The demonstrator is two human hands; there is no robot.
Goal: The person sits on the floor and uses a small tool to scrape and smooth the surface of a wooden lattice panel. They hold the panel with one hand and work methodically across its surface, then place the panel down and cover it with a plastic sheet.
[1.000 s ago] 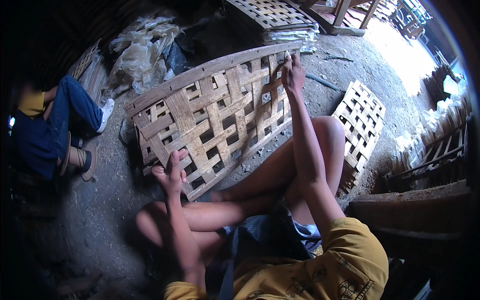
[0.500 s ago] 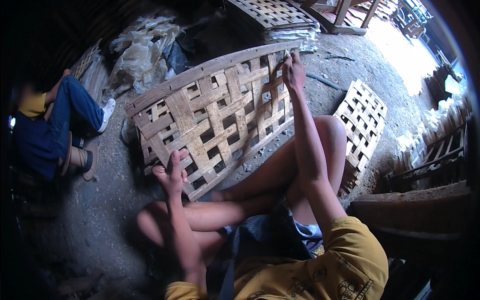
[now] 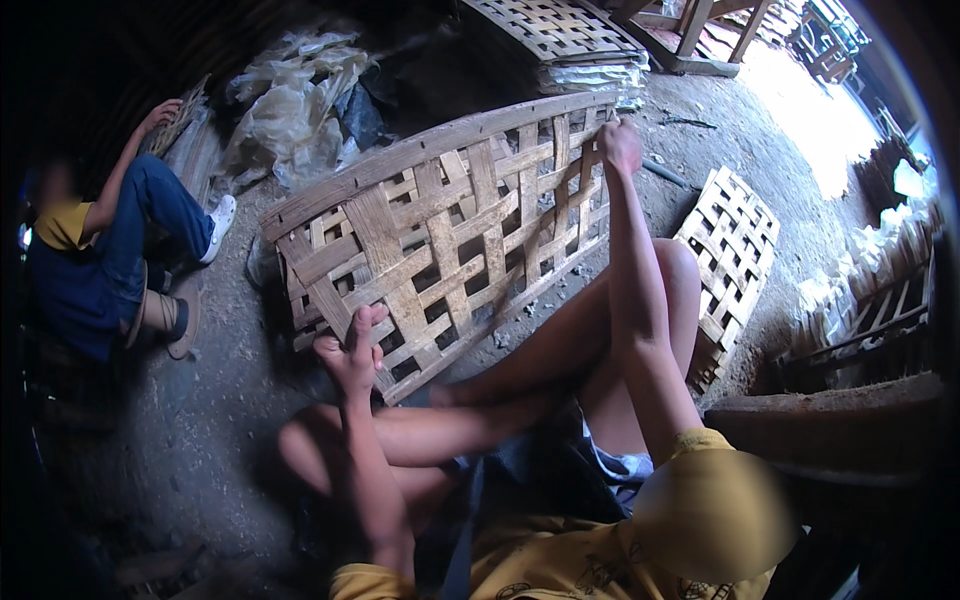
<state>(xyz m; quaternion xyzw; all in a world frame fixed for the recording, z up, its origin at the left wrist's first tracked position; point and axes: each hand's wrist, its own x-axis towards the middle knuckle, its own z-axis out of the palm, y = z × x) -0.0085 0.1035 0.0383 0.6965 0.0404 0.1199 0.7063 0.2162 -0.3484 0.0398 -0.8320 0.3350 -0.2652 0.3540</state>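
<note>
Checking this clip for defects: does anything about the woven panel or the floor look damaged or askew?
Nothing clearly damaged. The woven bamboo panel stands tilted on its edge, held by the left hand and right hand; its weave has open gaps throughout.

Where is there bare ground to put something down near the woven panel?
Bare dirt floor lies between the woven bamboo panel and the seated person at the left. A narrower strip runs between the panel and the smaller lattice. Behind the panel it is crowded: plastic sheets and stacked mats.
</note>
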